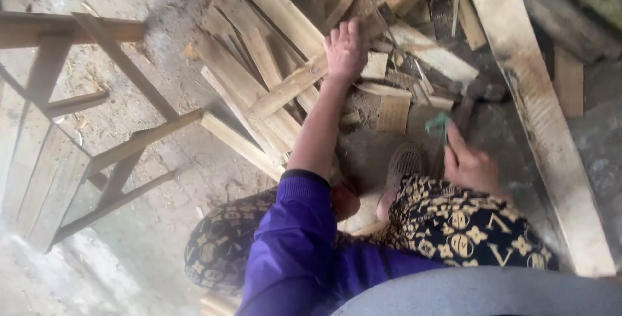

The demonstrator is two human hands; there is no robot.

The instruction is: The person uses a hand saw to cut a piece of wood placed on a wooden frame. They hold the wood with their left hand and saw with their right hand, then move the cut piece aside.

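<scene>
My left hand [345, 49] reaches forward on a purple-sleeved arm and lies palm down, fingers spread, on a pale wooden slat [288, 87] on top of a pile of slats [246, 63]. My right hand [470, 166] is low on the right, above my knee in black-and-gold patterned trousers. It is closed around the dark handle of a hammer [483, 89], whose head lies among wood scraps. Something small and teal [438, 124] shows beside that hand's fingers. My sandalled foot [405, 160] rests on the floor between the two hands.
A bare wooden frame of a stool or bench [97, 135] lies on its side at the left. A long wide plank [541, 115] runs along the right. Short offcuts and blocks [394, 112] litter the dusty concrete floor ahead.
</scene>
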